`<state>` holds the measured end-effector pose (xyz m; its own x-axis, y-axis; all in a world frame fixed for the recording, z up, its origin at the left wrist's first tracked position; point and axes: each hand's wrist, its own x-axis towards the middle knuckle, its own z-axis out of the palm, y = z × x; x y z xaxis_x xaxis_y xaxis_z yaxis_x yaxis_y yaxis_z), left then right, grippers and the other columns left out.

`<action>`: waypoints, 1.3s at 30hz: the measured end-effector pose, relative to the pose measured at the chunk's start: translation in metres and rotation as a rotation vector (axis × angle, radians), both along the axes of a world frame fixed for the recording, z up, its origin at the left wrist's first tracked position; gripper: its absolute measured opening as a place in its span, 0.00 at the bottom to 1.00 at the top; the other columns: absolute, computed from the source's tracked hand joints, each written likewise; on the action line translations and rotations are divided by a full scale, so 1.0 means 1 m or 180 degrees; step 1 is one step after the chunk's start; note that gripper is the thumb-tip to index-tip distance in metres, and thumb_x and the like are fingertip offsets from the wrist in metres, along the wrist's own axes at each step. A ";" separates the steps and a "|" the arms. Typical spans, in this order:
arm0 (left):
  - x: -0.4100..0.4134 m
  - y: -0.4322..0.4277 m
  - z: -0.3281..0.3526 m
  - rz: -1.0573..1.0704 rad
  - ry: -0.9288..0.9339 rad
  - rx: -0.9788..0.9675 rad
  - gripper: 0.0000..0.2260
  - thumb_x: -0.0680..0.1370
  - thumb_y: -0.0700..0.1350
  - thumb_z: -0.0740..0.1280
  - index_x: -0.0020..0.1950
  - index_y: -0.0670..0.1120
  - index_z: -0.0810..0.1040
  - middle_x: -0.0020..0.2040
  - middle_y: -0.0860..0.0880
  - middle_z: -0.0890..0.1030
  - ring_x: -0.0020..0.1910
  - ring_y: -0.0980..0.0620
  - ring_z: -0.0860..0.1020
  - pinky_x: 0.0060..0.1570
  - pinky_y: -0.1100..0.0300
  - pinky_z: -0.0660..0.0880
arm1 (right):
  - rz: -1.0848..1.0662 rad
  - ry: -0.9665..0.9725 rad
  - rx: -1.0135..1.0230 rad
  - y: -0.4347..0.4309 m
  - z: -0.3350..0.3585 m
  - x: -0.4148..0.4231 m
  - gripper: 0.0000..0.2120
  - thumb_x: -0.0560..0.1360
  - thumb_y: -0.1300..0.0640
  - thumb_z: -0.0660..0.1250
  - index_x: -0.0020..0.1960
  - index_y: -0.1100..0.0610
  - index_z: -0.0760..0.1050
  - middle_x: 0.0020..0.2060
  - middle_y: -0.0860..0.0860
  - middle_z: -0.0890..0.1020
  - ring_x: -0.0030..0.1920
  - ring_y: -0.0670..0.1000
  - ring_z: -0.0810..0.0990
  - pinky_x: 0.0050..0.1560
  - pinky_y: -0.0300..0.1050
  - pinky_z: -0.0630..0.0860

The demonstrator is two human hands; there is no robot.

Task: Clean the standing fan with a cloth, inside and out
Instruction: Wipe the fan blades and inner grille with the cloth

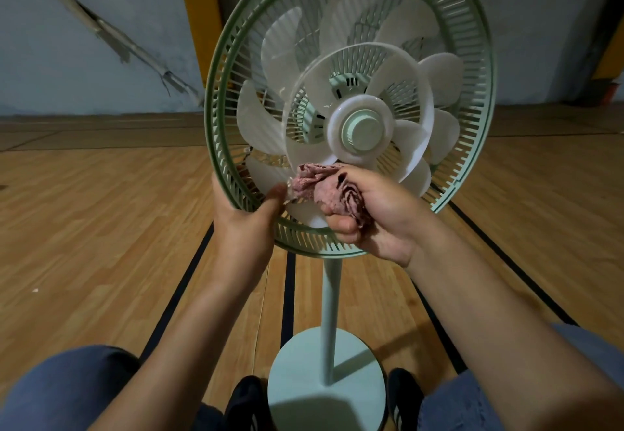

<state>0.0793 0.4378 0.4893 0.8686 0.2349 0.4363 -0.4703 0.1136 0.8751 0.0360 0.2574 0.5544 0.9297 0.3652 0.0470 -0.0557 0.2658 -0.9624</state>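
A pale green standing fan stands right in front of me, its front grille off, with the rear guard (219,86) and white translucent blades (280,52) exposed. A green hub cap (363,130) sits at the centre. My left hand (243,218) grips the lower left rim of the guard, thumb lying inside over the ribs. My right hand (374,214) holds a crumpled pink cloth (320,184) and presses it against a lower blade just below the hub.
The fan's pole (331,312) runs down to a round base (327,380) between my dark shoes (246,400) and knees. Wooden floor with black lines spreads all around. A grey wall and yellow padded posts (201,25) stand behind.
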 end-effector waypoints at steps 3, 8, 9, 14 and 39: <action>0.002 0.002 -0.001 0.0008 -0.0039 0.0041 0.33 0.75 0.45 0.78 0.78 0.52 0.70 0.65 0.53 0.84 0.62 0.52 0.85 0.56 0.54 0.86 | 0.0195 -0.0052 0.0046 -0.003 -0.003 0.000 0.12 0.87 0.58 0.56 0.61 0.60 0.76 0.35 0.56 0.73 0.22 0.46 0.70 0.19 0.36 0.63; 0.004 0.008 -0.003 -0.0067 -0.0016 0.0030 0.31 0.78 0.39 0.77 0.78 0.50 0.70 0.66 0.52 0.84 0.62 0.54 0.85 0.54 0.63 0.84 | -0.0289 -0.0741 -0.1494 -0.014 -0.002 -0.005 0.20 0.82 0.63 0.61 0.65 0.45 0.83 0.37 0.58 0.84 0.27 0.60 0.81 0.26 0.46 0.78; 0.005 0.008 -0.003 -0.0065 0.0005 0.0037 0.31 0.78 0.39 0.77 0.78 0.50 0.70 0.66 0.52 0.84 0.62 0.54 0.85 0.55 0.62 0.84 | -0.0493 -0.0950 -0.1920 -0.016 -0.001 -0.005 0.22 0.82 0.62 0.62 0.66 0.41 0.82 0.42 0.56 0.88 0.36 0.64 0.86 0.36 0.52 0.85; 0.007 0.011 0.000 -0.0070 0.0118 0.0046 0.31 0.77 0.38 0.77 0.77 0.49 0.70 0.64 0.51 0.85 0.60 0.52 0.86 0.56 0.58 0.85 | -0.1061 -0.1427 -0.3209 -0.030 0.000 -0.009 0.22 0.82 0.57 0.64 0.65 0.30 0.79 0.45 0.42 0.89 0.43 0.51 0.89 0.44 0.51 0.87; -0.004 0.003 0.000 -0.0013 0.0094 0.0026 0.37 0.72 0.50 0.78 0.79 0.53 0.68 0.66 0.52 0.84 0.63 0.50 0.85 0.63 0.45 0.84 | 0.0036 -0.0352 0.0292 0.000 -0.020 -0.005 0.17 0.84 0.64 0.57 0.67 0.65 0.80 0.43 0.56 0.87 0.28 0.50 0.76 0.25 0.38 0.68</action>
<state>0.0753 0.4408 0.4897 0.8820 0.2278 0.4125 -0.4439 0.1082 0.8895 0.0314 0.2578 0.5349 0.9129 0.3652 0.1825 0.0457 0.3530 -0.9345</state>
